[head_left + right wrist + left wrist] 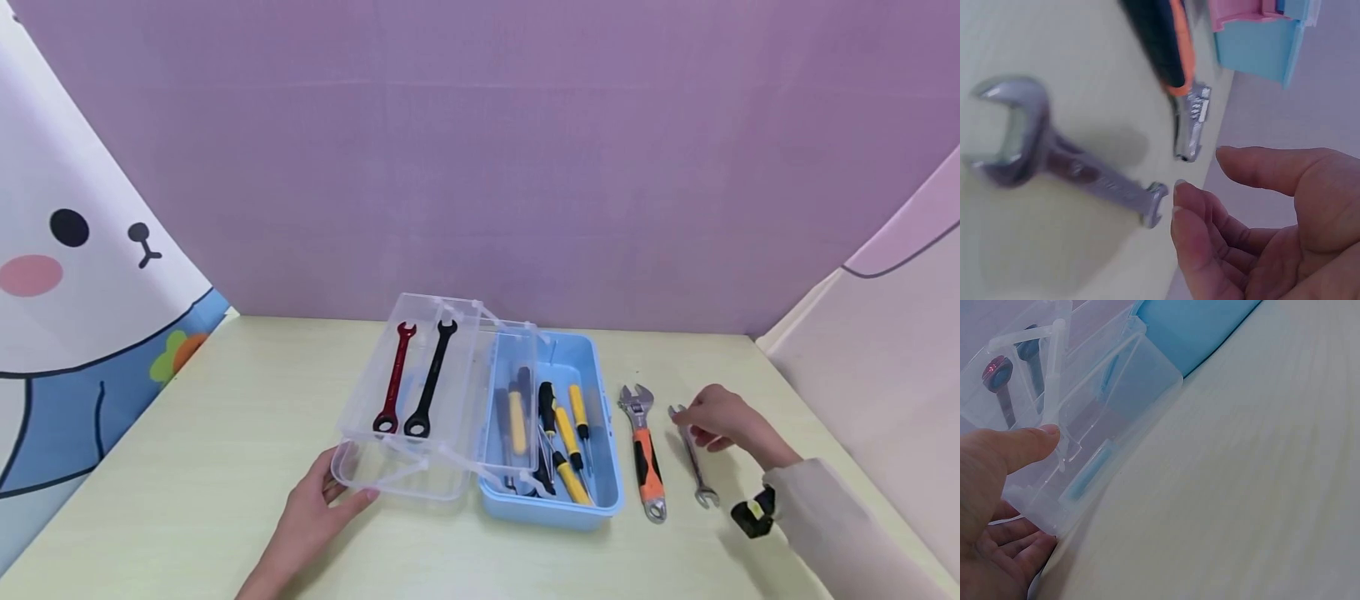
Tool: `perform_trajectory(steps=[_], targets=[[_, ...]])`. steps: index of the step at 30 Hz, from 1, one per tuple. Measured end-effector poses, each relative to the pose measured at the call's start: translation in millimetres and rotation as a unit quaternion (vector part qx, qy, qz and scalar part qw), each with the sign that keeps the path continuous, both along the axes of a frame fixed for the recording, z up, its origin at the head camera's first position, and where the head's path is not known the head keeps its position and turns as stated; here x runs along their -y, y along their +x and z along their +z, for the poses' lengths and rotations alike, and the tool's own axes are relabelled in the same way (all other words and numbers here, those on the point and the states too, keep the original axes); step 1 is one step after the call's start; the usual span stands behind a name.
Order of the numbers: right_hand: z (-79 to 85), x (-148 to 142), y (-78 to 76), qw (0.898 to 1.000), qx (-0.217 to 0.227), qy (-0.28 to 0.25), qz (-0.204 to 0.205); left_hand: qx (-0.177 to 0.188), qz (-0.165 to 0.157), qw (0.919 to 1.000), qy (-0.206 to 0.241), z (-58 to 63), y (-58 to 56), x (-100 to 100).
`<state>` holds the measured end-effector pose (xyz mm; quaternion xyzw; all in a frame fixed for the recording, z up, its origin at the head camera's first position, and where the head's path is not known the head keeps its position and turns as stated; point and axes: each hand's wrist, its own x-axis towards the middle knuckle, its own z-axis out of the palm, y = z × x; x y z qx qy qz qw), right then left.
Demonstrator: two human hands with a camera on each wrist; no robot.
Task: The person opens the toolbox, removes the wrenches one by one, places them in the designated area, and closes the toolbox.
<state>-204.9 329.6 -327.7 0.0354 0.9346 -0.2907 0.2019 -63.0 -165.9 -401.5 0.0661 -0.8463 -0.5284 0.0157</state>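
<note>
My left hand [307,517] holds the front left corner of a clear plastic lid [442,487], thumb on top and fingers below. A red wrench [396,375] and a black wrench [430,383] lie in the clear compartment of that lid. On the right, my right hand [727,421] hovers at the far end of a small silver open-end wrench [693,462]. In the right wrist view its thumb [1266,169] stands apart from the fingers, with nothing between them. An adjustable wrench [647,467] with an orange and black handle lies just left of the silver one.
A light blue toolbox [551,512] stands in the middle, with the clear lid partly over its left side. Several yellow and black screwdrivers [567,433] lie inside. Behind the pale table [187,467] rises a purple cloth backdrop [480,167]. A black device [753,512] sits at the right wrist.
</note>
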Motion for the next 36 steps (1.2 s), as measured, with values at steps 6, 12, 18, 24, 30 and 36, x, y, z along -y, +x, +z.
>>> perform_trajectory(steps=[6, 12, 18, 24, 30, 36], targets=[[9.0, 13.1, -5.9, 1.0, -0.012, -0.008, 0.021, 0.0, -0.003, 1.0, -0.002, -0.7, -1.1, 0.0], [17.7, 30.7, -9.5, 0.999, -0.027, -0.011, 0.035, 0.002, -0.005, 1.0, 0.001, -0.8, -1.7, -0.3], [23.5, 44.1, -12.2, 0.998, -0.039, -0.011, 0.047, 0.003, -0.006, 1.0, -0.002, -2.2, -2.0, 0.1], [28.8, 56.9, -16.6, 0.998, -0.04, -0.006, 0.052, -0.002, -0.006, 1.0, -0.004, -2.4, -1.9, 0.7], [32.7, 69.7, -18.4, 0.998, -0.045, -0.002, 0.052, 0.002, -0.003, 1.0, -0.006, -1.8, -3.0, 1.0], [37.9, 82.4, -19.8, 0.998, -0.04, 0.001, 0.05, 0.013, -0.003, 0.9998, -0.012, 0.1, -2.0, 0.9]])
